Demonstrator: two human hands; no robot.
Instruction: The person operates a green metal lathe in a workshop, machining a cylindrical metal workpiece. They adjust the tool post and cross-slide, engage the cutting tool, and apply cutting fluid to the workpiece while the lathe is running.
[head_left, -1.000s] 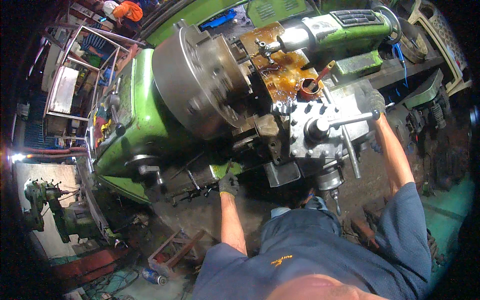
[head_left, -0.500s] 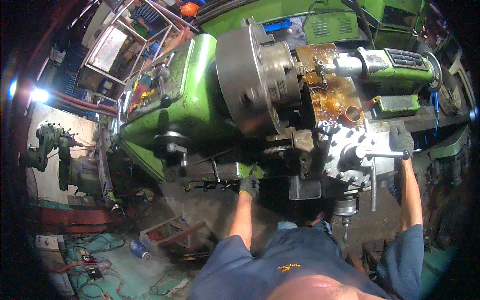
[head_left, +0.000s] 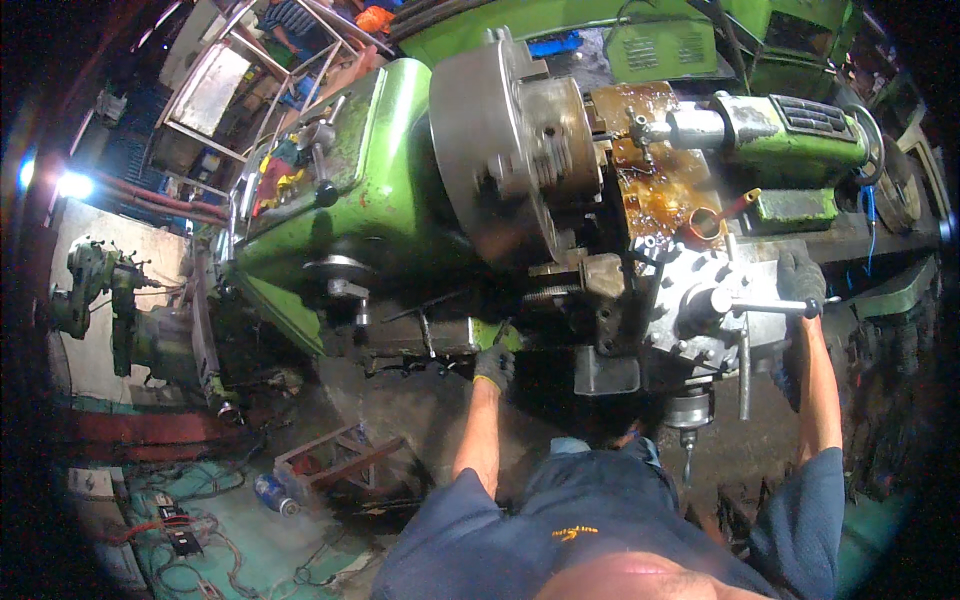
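Observation:
My left hand (head_left: 494,368), in a dark glove with a yellow cuff, is closed around a small dark lever (head_left: 503,332) low on the front of a green lathe. My right hand (head_left: 800,278), also gloved, lies against the right side of the silver tool post (head_left: 672,292), with its fingers pointing away from me. Beside it, the tool post's long handle (head_left: 765,306) ends in a black knob. At the centre, a large steel chuck (head_left: 482,150) holds a round metal workpiece (head_left: 562,135); the chuck is smeared by motion.
The green tailstock (head_left: 795,135) stands at the right with its handwheel. An oily brown plate (head_left: 650,175) bears a reddish cup with a handle (head_left: 705,225). Levers and yellow-red items top the headstock (head_left: 385,170). Cables and a blue can (head_left: 275,494) lie on the floor at lower left.
The chuck and workpiece have turned; a dark hole now shows on the workpiece's side. Both my hands keep their places, with only a slight shift of the view.

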